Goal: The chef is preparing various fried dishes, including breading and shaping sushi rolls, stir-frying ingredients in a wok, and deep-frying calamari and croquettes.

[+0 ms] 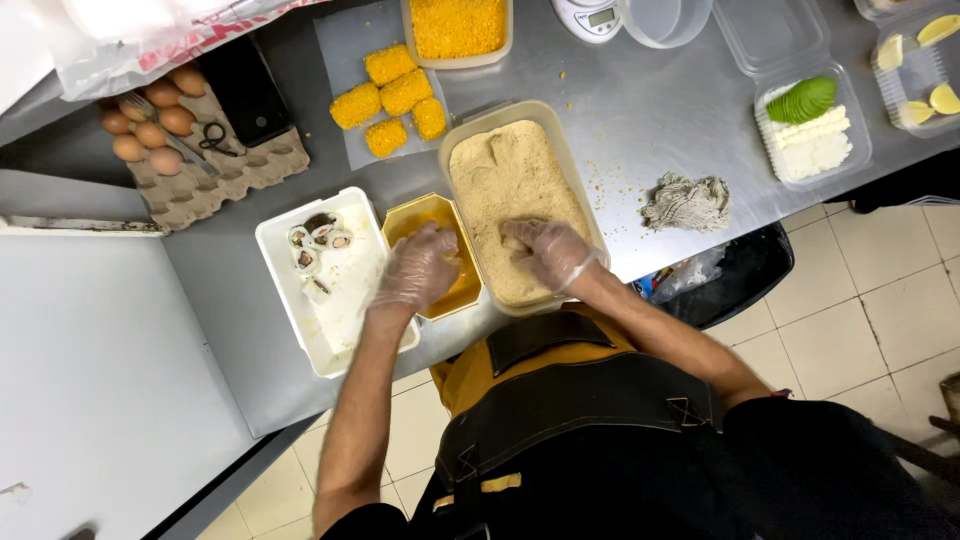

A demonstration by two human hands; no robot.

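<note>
Both my hands wear clear plastic gloves. My left hand (420, 268) reaches into a yellow octagonal container (420, 213) of orange liquid batter, fingers curled down into it. My right hand (548, 250) presses into pale breadcrumbs in a rectangular tub (500, 165), fingers closed around something buried in the crumbs that I cannot make out. Left of the batter, a white tray (300, 290) holds several sushi roll pieces (318, 238).
Several breaded orange pieces (392, 95) lie on a sheet at the back, with a tub of orange crumbs (458, 28) behind. An egg carton (180, 150) with eggs, scissors and a phone sits far left. A crumpled rag (686, 202), an avocado tray (812, 125), a scale, a black bin.
</note>
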